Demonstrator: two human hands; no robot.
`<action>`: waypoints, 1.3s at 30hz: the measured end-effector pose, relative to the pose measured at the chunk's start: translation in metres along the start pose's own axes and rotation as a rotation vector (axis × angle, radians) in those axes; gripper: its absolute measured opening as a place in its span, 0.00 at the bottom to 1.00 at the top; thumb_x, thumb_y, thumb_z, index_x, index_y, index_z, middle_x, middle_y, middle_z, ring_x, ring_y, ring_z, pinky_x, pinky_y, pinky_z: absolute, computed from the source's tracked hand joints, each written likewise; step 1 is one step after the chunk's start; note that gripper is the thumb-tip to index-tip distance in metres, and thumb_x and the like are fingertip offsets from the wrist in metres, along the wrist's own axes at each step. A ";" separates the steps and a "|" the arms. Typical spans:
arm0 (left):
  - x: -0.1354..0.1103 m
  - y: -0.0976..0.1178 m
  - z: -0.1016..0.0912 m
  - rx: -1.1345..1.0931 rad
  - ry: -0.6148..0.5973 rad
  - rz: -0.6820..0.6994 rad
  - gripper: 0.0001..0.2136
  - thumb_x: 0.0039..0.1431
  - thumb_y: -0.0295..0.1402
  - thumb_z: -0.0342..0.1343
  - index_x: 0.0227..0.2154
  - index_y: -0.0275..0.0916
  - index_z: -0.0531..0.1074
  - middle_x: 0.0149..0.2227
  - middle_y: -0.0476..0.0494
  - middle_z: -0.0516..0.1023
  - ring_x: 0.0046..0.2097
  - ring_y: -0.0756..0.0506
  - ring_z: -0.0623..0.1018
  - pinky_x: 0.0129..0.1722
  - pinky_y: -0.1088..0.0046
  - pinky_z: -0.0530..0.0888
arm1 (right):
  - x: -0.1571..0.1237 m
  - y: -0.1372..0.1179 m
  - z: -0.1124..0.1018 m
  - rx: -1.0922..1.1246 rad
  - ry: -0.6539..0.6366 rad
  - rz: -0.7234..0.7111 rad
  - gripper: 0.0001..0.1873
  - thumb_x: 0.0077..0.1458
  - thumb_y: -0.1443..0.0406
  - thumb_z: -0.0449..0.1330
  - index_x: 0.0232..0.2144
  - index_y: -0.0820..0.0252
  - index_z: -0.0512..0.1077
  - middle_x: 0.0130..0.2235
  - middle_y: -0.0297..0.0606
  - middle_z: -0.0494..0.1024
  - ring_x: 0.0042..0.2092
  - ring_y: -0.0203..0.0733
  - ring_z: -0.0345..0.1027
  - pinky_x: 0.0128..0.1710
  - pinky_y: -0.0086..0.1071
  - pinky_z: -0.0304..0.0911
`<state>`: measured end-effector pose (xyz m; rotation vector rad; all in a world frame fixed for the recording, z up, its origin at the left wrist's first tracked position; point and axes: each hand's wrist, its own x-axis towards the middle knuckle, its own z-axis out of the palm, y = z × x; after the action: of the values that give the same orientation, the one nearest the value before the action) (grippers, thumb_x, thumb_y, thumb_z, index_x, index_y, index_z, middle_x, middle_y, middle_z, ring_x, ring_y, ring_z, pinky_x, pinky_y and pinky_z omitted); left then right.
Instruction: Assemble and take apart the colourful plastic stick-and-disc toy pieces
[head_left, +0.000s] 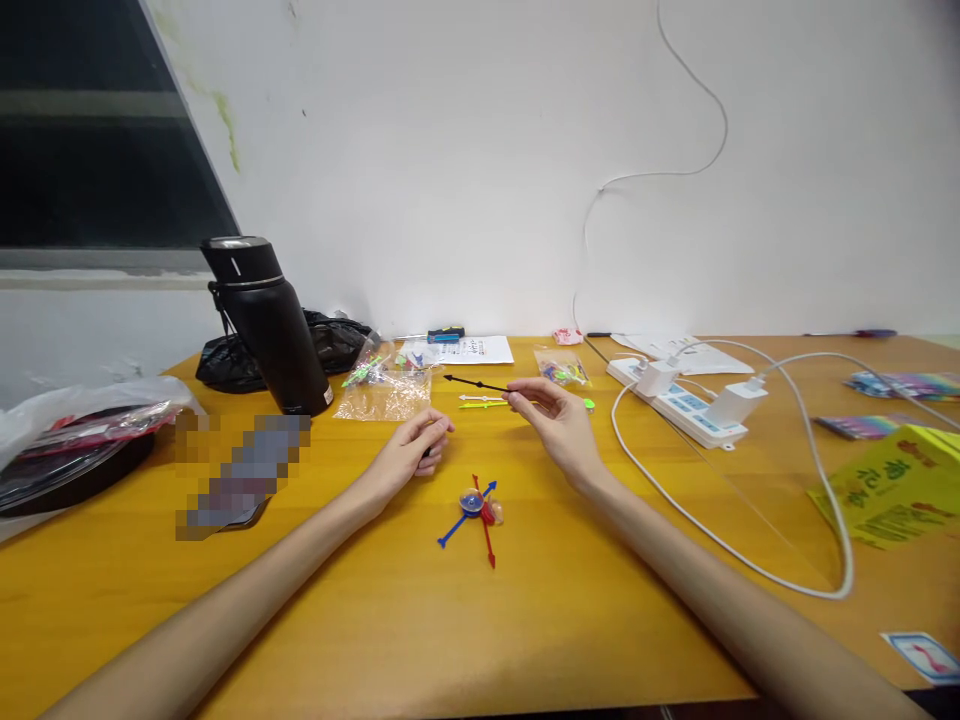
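Note:
My right hand (pixel 559 425) pinches one end of a thin black plastic arrow (pixel 478 384), whose pointed tip faces left above the table. My left hand (pixel 412 445) rests on the table with its fingers curled; a small dark thing shows between them, mostly hidden. In front of both hands lie a blue arrow (pixel 453 530) with a clear suction cup (pixel 471 502) and a red arrow (pixel 490 545) beside it, the two crossing. Beyond the black arrow lie a white arrow (pixel 472 399) and a yellow-green arrow (pixel 480 405).
A black bottle (pixel 270 330) stands at the left behind a blurred phone (pixel 251 475). Clear bags of small parts (pixel 386 395) lie at the back. On the right are a white power strip (pixel 701 415) with looping cables and a yellow packet (pixel 892 485).

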<state>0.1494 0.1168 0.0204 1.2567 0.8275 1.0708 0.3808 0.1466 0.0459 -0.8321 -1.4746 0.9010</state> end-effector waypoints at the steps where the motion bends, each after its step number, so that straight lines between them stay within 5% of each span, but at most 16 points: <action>1: 0.000 0.000 0.000 -0.001 0.000 -0.001 0.14 0.63 0.45 0.59 0.36 0.39 0.67 0.24 0.57 0.55 0.21 0.56 0.54 0.20 0.82 0.49 | 0.000 -0.001 0.000 0.002 0.009 -0.002 0.15 0.55 0.54 0.68 0.40 0.57 0.78 0.42 0.41 0.82 0.45 0.45 0.76 0.50 0.40 0.71; 39: 0.002 -0.003 -0.001 0.024 -0.022 -0.011 0.14 0.63 0.45 0.58 0.37 0.38 0.67 0.24 0.57 0.55 0.22 0.56 0.53 0.20 0.81 0.48 | 0.004 0.003 -0.005 0.115 0.026 0.060 0.19 0.48 0.54 0.73 0.40 0.57 0.80 0.41 0.40 0.84 0.48 0.49 0.79 0.55 0.43 0.71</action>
<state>0.1498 0.1187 0.0172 1.2803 0.8319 1.0389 0.3856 0.1523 0.0456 -0.8038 -1.3685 1.0063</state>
